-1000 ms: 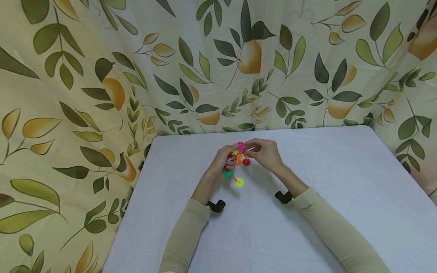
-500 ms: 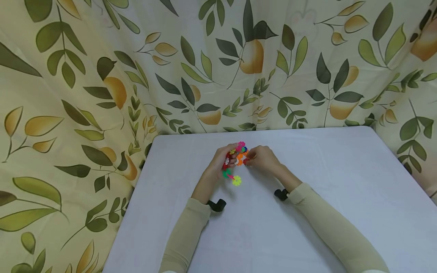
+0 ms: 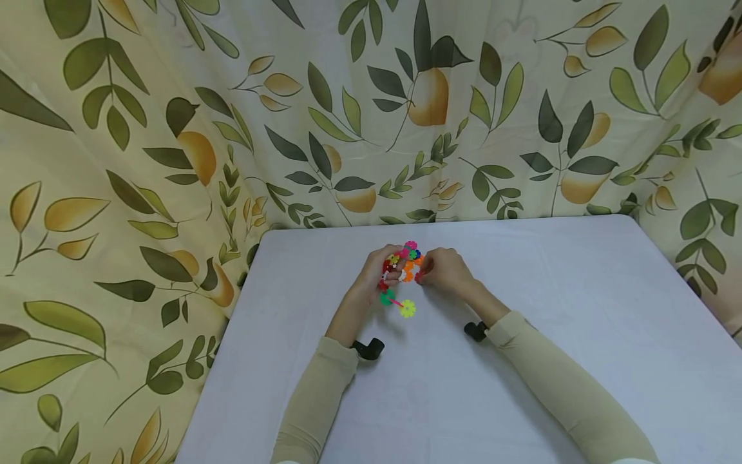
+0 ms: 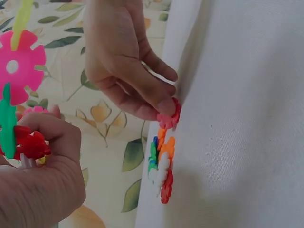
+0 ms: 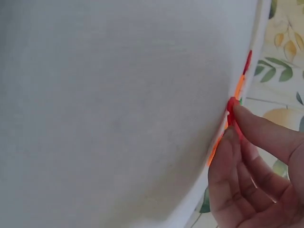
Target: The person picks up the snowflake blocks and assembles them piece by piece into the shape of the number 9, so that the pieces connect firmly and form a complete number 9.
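Note:
My left hand grips a linked structure of colourful notched plastic discs, the interlocking building kind. From its lower end hang a green disc, a pink disc and a yellow disc. On the structure's right side, my right hand pinches a red disc between thumb and fingertips. Orange discs sit beside that red one, with white, green and blue ones close by in the left wrist view. Fingers of the left hand hide part of the structure.
A white-covered table lies under both arms. Behind it and to the left hangs a curtain printed with leaves and fruit. Dark wrist-worn devices show at the left wrist and the right wrist.
My right hand has moved down from the upper part of the structure to the red disc and now pinches it. The left hand keeps its grip almost in place.

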The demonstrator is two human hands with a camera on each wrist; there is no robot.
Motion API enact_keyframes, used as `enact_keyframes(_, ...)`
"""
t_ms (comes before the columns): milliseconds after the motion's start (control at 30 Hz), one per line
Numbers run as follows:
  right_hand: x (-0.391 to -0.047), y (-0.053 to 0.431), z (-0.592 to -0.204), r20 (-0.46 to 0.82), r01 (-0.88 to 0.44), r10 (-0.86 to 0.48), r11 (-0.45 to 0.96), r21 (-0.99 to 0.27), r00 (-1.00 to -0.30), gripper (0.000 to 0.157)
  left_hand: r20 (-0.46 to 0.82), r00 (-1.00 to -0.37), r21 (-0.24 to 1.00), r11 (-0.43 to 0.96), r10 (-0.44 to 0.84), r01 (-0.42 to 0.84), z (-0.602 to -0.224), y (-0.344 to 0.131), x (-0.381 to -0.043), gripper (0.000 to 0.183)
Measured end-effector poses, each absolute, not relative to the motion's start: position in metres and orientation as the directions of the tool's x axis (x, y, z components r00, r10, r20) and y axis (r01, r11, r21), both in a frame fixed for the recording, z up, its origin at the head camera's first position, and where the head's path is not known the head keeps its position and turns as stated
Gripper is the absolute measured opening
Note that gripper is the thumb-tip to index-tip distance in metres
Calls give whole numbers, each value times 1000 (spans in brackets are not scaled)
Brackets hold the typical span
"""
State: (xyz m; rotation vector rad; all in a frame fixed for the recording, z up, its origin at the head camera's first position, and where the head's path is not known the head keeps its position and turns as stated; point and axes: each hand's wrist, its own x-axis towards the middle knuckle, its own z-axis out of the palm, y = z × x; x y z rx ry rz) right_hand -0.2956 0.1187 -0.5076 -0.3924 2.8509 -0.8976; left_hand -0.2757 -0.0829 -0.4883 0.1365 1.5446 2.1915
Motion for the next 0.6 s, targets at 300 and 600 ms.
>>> enact_keyframes(300, -284, 131, -497, -27, -154, -255, 661, -735, -966, 14, -187, -878, 917, -243, 440, -317, -488, -83, -274, 36)
enact_keyframes(600, -276, 139, -484, -19, -81, -222, 435, -897, -975, 22, -203, -877, 919, -223, 436, -324, -491, -82, -275, 33)
